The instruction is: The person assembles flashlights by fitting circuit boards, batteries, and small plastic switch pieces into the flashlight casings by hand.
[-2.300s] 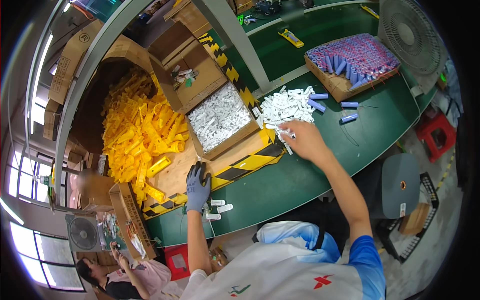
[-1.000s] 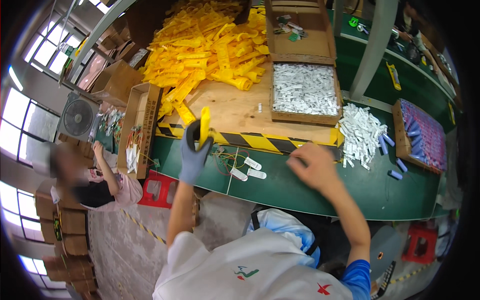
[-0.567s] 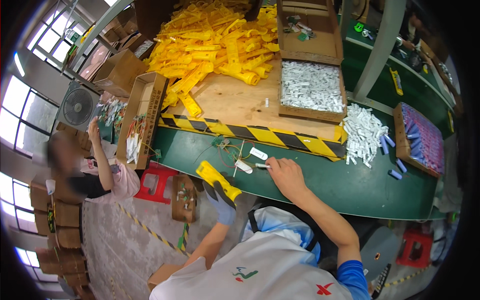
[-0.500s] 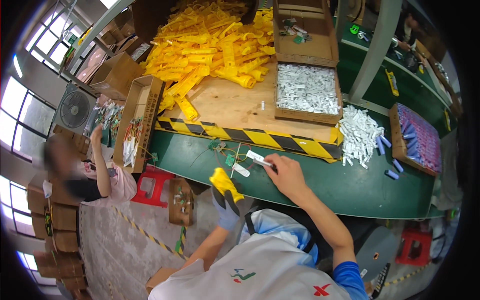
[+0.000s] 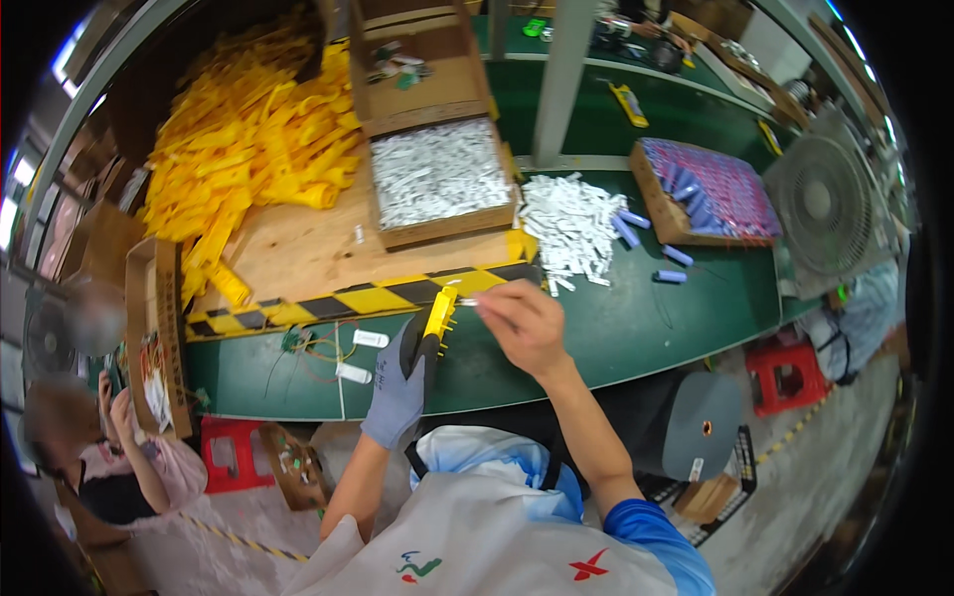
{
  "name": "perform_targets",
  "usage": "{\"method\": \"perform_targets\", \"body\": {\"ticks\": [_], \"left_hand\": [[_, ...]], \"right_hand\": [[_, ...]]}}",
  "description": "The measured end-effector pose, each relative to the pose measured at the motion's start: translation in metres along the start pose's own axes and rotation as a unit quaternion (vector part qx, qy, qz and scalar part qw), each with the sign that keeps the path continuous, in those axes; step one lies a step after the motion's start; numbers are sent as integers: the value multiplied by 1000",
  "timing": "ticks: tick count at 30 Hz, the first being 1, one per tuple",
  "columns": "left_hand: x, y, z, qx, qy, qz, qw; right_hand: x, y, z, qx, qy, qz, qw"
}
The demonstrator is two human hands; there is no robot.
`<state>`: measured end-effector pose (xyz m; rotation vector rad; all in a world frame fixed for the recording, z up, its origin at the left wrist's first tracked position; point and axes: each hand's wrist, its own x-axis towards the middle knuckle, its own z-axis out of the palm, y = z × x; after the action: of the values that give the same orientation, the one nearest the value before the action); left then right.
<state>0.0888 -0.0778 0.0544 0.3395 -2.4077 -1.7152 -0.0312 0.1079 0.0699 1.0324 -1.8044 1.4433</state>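
My left hand [image 5: 399, 385], in a grey glove with dark fingers, is closed round a yellow plastic shell [image 5: 438, 315] held upright above the green bench. Beside the shell, my bare right hand [image 5: 527, 326] pinches a small white piece [image 5: 468, 301], too small to make out fully. The piece is close to the shell; whether they touch I cannot tell. On the bench left of my glove lie two white oblong parts, an upper one [image 5: 371, 339] and a lower one [image 5: 354, 373]. A small green circuit board [image 5: 295, 340] with thin coloured wires sits next to them.
Behind are a heap of yellow shells [image 5: 268, 139], a carton of white pieces [image 5: 437, 233] and a loose white pile [image 5: 571, 223]. Purple cylinders [image 5: 674, 276] lie near their box [image 5: 646, 199]. Striped tape [image 5: 363, 299] edges the wooden board. Someone in pink [image 5: 184, 462] sits at left.
My right hand has let go of the white oblong part on the bench and now holds a small white piece. My left hand has raised the yellow shell. The view has swung right.
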Motion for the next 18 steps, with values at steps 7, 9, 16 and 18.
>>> {"method": "perform_targets", "body": {"ticks": [7, 9, 16, 18], "left_hand": [[26, 24, 24, 181, -73, 143, 970], [25, 19, 33, 183, -92, 138, 969], [37, -10, 17, 80, -246, -41, 965], [47, -9, 16, 69, -297, -46, 951]], "right_hand": [[-32, 11, -21, -130, -16, -6, 991], [-35, 11, -29, -154, -11, -5, 988], [-45, 21, -53, 17, -144, 224, 964], [-40, 26, -67, 60, -183, 206, 959]]}}
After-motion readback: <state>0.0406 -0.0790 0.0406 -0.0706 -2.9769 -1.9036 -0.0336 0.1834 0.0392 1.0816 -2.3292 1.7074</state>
